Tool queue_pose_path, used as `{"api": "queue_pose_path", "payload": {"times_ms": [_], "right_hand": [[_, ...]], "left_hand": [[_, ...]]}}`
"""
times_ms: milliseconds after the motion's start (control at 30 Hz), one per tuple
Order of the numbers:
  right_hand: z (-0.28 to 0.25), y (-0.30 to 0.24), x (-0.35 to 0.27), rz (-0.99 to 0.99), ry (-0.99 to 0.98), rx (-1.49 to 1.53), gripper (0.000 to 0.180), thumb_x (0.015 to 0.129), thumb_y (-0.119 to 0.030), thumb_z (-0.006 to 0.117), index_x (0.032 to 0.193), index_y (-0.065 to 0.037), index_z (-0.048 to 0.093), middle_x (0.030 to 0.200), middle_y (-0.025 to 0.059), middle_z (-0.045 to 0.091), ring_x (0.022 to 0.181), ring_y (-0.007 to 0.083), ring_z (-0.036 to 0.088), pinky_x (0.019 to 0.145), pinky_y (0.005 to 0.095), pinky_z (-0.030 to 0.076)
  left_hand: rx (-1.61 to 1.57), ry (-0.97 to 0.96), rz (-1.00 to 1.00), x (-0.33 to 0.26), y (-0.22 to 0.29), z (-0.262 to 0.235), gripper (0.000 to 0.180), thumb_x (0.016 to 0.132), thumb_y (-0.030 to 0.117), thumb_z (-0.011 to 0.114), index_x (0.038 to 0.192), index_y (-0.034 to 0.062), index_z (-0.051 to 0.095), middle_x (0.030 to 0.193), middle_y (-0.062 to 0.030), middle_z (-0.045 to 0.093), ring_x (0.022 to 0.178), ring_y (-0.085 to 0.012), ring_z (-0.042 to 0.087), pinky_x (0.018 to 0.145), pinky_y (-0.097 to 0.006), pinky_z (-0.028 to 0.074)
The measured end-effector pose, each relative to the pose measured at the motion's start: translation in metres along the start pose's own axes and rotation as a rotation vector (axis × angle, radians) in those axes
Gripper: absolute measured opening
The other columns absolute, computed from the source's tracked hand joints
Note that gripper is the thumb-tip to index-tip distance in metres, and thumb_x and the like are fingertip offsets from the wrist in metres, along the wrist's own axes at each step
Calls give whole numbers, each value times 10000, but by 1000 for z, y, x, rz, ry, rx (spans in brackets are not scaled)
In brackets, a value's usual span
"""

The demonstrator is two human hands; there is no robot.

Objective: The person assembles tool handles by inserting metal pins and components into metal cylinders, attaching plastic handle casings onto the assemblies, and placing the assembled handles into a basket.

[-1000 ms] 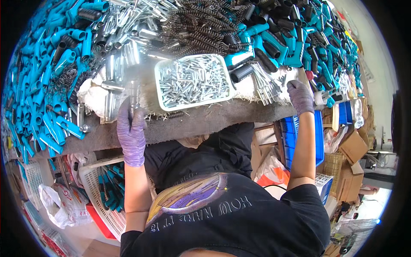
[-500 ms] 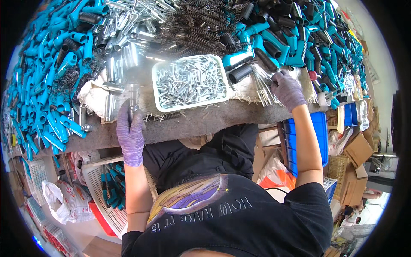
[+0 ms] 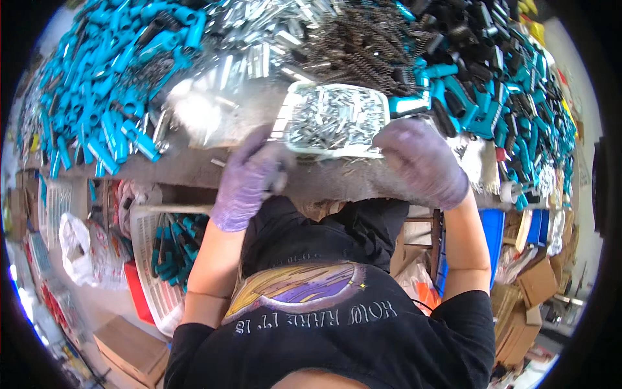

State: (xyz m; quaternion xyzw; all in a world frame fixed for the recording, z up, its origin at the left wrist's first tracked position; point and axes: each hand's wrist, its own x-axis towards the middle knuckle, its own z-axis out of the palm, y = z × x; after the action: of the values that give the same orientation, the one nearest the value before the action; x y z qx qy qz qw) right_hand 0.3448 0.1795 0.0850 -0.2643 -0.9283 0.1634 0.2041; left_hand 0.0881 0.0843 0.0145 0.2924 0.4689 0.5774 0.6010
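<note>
My left hand (image 3: 254, 175), in a purple glove, hovers at the near left corner of a white tray (image 3: 337, 153). Its fingers curl inward; motion smears them, and whatever they hold is hidden. By the tray's near right corner is my right hand (image 3: 422, 162), gloved alike and blurred, its fingers bent in. I cannot make out what is in it. Small shiny metal pins (image 3: 334, 120) fill the tray, which rests on a grey cloth-covered bench (image 3: 317, 178).
Teal plastic handles (image 3: 107, 91) heap up on the left, metal tubes (image 3: 259, 61) and dark coil springs (image 3: 369, 48) behind the tray. More teal and black parts (image 3: 479, 97) lie on the right. Below the bench stand a white basket (image 3: 146, 240) and a blue crate (image 3: 492, 236).
My left hand has come away from the metal tubes, rightward to the tray. My right hand has left the thin metal rods and moved in toward the tray's right side. The view has shifted.
</note>
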Motion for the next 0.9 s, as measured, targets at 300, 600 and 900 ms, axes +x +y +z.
{"api": "queue_pose_path", "payload": {"times_ms": [300, 600, 900], "right_hand": [[34, -7, 43, 518, -323, 928, 197, 812, -112, 683, 962, 9, 641, 840, 67, 653, 715, 145, 628, 659, 272, 511], [79, -14, 18, 829, 227, 1793, 293, 902, -189, 596, 1121, -1, 549, 922, 142, 654, 761, 220, 684, 530, 276, 565], [59, -19, 23, 801, 343, 1406, 260, 905, -186, 591, 1086, -3, 555, 917, 140, 655, 740, 217, 684, 527, 296, 568]], "left_hand": [[-22, -132, -161, -6, 18, 15, 638, 711, 87, 710, 1266, 8, 406, 764, -11, 519, 473, -60, 429, 382, -187, 293], [-204, -114, -174, -2, 6, 5, 609, 761, 62, 668, 1305, 47, 396, 805, -31, 545, 486, -58, 445, 367, -168, 290], [46, -174, -142, -20, 0, -4, 490, 875, 349, 606, 1247, 51, 492, 772, 6, 561, 512, -31, 432, 414, -160, 294]]}}
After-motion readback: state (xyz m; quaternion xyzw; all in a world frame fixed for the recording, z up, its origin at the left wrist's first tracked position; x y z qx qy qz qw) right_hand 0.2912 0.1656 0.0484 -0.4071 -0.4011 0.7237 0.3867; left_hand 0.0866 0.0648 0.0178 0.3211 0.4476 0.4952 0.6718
